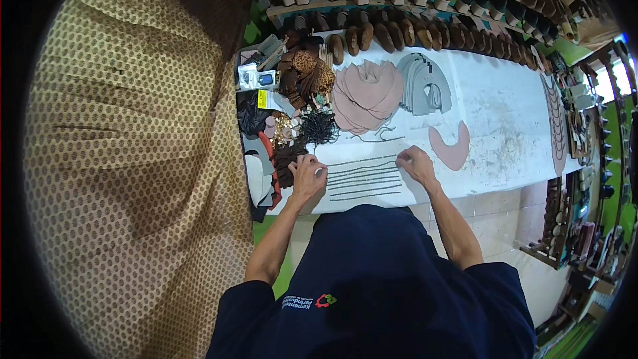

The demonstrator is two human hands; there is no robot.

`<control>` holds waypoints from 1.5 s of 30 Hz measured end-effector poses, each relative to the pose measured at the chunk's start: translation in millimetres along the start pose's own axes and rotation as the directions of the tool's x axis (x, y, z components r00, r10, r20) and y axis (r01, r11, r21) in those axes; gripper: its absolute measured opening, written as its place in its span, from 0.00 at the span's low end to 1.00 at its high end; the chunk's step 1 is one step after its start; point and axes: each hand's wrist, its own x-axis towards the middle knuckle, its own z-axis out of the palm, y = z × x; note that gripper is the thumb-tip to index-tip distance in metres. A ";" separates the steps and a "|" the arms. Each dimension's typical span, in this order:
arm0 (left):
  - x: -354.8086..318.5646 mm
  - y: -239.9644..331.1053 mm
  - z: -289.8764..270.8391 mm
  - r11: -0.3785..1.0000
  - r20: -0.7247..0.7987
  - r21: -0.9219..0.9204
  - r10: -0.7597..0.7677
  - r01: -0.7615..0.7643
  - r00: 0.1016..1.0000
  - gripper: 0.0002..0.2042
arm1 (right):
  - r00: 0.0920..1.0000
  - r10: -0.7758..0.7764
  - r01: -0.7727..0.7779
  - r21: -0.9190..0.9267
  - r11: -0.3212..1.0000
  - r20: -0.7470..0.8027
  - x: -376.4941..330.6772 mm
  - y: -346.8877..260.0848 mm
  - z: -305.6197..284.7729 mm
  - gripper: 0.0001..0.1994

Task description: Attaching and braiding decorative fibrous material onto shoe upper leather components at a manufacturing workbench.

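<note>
1. Head view: a white worktable (505,93) runs across the middle, its surface scuffed and smudged grey toward three o'clock.
2. The left hand (308,176) rests at the left ends of a set of thin dark strips (364,179), fingers curled down and pressing on them.
3. The right hand (415,163) sits at the right end of the topmost strip, fingers bent in a pinch at its tip; whether it truly grips the strip cannot be told.
4. The strips are long, narrow and flat, lying side by side just above the table's near edge, between the two hands.
5. At two o'clock from the right hand lies a single pink cut piece (452,148), curved like a crescent with a matt, soft look.
6. At twelve o'clock from the strips is a fanned pile of pink pieces (367,93) of the same curved shape, and beside it, toward one o'clock, a stack of grey pieces (425,83).
7. At eleven o'clock sit brown patterned pieces (304,73) and a tangle of black cord (319,126).
8. Along the far edge, shelves (399,0) hold rows of wooden-looking shoe soles and heels.
9. A large yellowish cloth (133,159) with a small dotted print fills the nine o'clock side.
10. The person wears a dark blue shirt (379,279).
</note>
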 end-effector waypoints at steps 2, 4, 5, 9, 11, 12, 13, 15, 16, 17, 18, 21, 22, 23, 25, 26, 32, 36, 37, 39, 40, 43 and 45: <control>-4.9 -0.2 -1.3 0.999 0.018 0.004 0.049 -0.050 0.999 0.04 | 0.999 -0.032 0.032 0.005 0.999 0.011 -2.8 1.8 -0.8 0.10; -8.7 0.8 -2.1 0.998 0.025 0.003 0.058 -0.058 0.998 0.04 | 0.996 -0.084 0.083 0.022 0.996 0.037 -4.6 0.6 -2.2 0.10; -10.0 0.5 -2.7 0.998 0.029 0.005 0.066 -0.066 0.997 0.05 | 0.996 -0.083 0.082 0.022 0.996 0.036 -5.2 0.0 -2.3 0.10; -12.1 -1.3 -0.9 0.997 0.071 -0.006 0.075 -0.075 0.995 0.06 | 0.988 -0.146 0.150 -0.084 0.985 0.048 -5.5 -1.5 -1.4 0.08; -12.8 -1.7 0.1 0.997 0.085 0.008 0.071 -0.072 0.994 0.06 | 0.986 -0.157 0.163 -0.116 0.980 0.059 -5.2 -2.2 -0.8 0.08; -12.2 -1.6 0.1 0.997 0.086 0.007 0.071 -0.072 0.994 0.06 | 0.983 -0.176 0.183 -0.150 0.972 0.060 -5.1 -2.9 -0.5 0.07; -10.9 -1.5 0.3 0.995 0.095 0.022 0.100 -0.102 0.991 0.06 | 0.979 -0.195 0.203 -0.183 0.962 0.062 -4.9 -3.6 -0.2 0.07; -10.1 -1.0 1.5 0.991 0.103 0.036 0.126 -0.130 0.987 0.05 | 0.978 -0.198 0.208 -0.186 0.960 0.070 -3.7 -4.6 0.1 0.07; -9.6 -0.5 2.4 0.982 0.094 0.067 0.168 -0.175 0.981 0.05 | 0.977 -0.201 0.212 -0.189 0.959 0.078 -3.4 -5.0 0.1 0.06; -8.9 -0.3 3.6 0.971 0.087 0.098 0.212 -0.220 0.973 0.05 | 0.977 -0.201 0.212 -0.190 0.959 0.078 -3.2 -4.4 -0.2 0.06; -9.4 -0.8 3.9 0.971 0.086 0.097 0.212 -0.220 0.973 0.05 | 0.975 -0.204 0.217 -0.191 0.957 0.086 -3.0 -3.9 -0.3 0.07; -12.9 -4.4 3.5 0.968 0.083 0.105 0.221 -0.229 0.972 0.05 | 0.971 -0.218 0.233 -0.201 0.951 0.096 -2.7 -1.8 1.2 0.07; -13.6 -5.5 4.1 0.972 0.075 0.090 0.209 -0.216 0.975 0.05 | 0.968 -0.230 0.246 -0.210 0.946 0.099 -2.9 -0.9 1.9 0.07; -15.1 -6.7 4.5 0.977 0.067 0.076 0.195 -0.200 0.979 0.05 | 0.968 -0.231 0.247 -0.209 0.946 0.101 -3.3 -1.7 2.8 0.07; -18.3 -9.6 4.8 0.977 0.058 0.081 0.190 -0.195 0.980 0.05 | 0.968 -0.236 0.251 -0.231 0.940 0.089 -4.1 -3.7 5.3 0.06; -17.8 -9.0 4.3 0.977 0.050 0.085 0.191 -0.195 0.980 0.05 | 0.968 -0.235 0.250 -0.231 0.940 0.088 -4.0 -3.5 5.8 0.06; -18.7 -5.7 -0.1 0.983 -0.002 0.016 0.185 -0.185 0.983 0.03 | 0.983 -0.149 0.164 -0.161 0.973 0.104 -1.8 -3.1 1.7 0.07; -16.9 -3.7 -1.7 0.984 -0.007 0.015 0.176 -0.176 0.984 0.02 | 0.990 -0.120 0.127 -0.101 0.987 0.072 0.6 0.5 0.0 0.08; -15.2 -2.3 -1.8 0.991 -0.014 0.026 0.131 -0.131 0.991 0.03 | 0.993 -0.114 0.115 -0.051 0.992 0.033 1.1 2.4 0.3 0.08; -13.1 -1.0 -1.8 0.996 -0.021 0.040 0.082 -0.081 0.996 0.04 | 0.994 -0.111 0.112 -0.048 0.993 0.023 1.8 -3.3 -0.9 0.08; -11.8 -0.5 -1.7 0.997 -0.027 0.041 0.071 -0.070 0.997 0.04 | 0.994 -0.108 0.108 -0.046 0.993 0.011 1.7 -6.5 -0.8 0.08; -5.6 3.9 0.5 0.998 -0.072 0.030 0.062 -0.060 0.995 0.05 | 0.994 -0.113 0.113 -0.148 0.983 0.007 3.9 -7.9 3.1 0.08; -4.2 3.7 1.5 0.998 -0.110 0.018 0.058 -0.056 0.992 0.06 | 0.992 -0.124 0.122 -0.163 0.979 0.000 5.3 -8.2 6.0 0.08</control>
